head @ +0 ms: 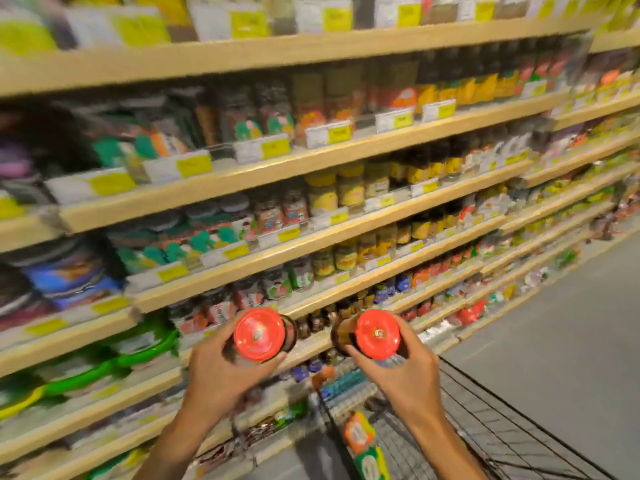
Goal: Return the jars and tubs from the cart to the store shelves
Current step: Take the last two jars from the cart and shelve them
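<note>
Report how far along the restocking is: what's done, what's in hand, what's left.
Done: cannot be told; the shelves are full and blurred, so returned items don't stand out. In hand: the left hand grips one red-lidded jar and the right hand grips another red-lidded jar, both held up toward the shelves, neither placed yet. Left: the cart still holds at least one packaged item.

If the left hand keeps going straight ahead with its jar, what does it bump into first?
Probably the shelf edge just beyond the left hand and its red-lidded jar, or the dark jars standing on that shelf. The picture is blurry, so depth is uncertain.
</note>
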Tool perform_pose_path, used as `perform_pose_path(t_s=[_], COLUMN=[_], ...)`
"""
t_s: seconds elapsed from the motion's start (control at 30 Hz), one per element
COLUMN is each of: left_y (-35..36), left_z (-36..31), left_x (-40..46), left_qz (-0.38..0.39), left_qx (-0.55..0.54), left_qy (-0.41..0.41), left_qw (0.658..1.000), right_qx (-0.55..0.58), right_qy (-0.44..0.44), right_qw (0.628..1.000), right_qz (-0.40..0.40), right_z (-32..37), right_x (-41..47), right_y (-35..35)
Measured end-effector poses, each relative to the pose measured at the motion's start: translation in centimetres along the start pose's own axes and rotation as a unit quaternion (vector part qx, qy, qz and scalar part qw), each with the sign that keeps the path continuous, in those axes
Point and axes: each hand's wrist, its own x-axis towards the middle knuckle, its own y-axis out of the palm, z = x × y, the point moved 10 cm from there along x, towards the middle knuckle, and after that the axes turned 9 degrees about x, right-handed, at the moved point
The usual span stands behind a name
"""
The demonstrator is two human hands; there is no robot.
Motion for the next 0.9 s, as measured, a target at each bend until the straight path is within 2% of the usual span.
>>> perform_pose_path(t_s=[0.2, 0.43, 0.57, 0.9], left_y=[-11.4, -26.9, -34.2, -46.6], left_z=[6.7, 14.8, 19.6, 23.0], left_x=[-3.0, -10.4, -14.5, -20.8], left_qz=[-0.055, -0.140, -0.198, -0.324], left_qx=[0.025, 0.019, 0.015, 0.037], left_qy=[-0.031, -0.057, -0.094, -0.138], left_qw=[0.998, 0.988, 0.976, 0.935], right_qx=[0.006, 0.086, 0.121, 0.151], right_qy=[-0.036, -0.026, -0.011, -0.125], right_qw=[0.996, 0.978, 0.968, 0.930], right_qz=[0.079, 0.189, 0.219, 0.311], right_z=[5.1, 12.9, 16.7, 24.3], right_x=[-2.5, -9.6, -13.8, -19.0], right_y=[11.3, 26.2, 33.7, 45.7])
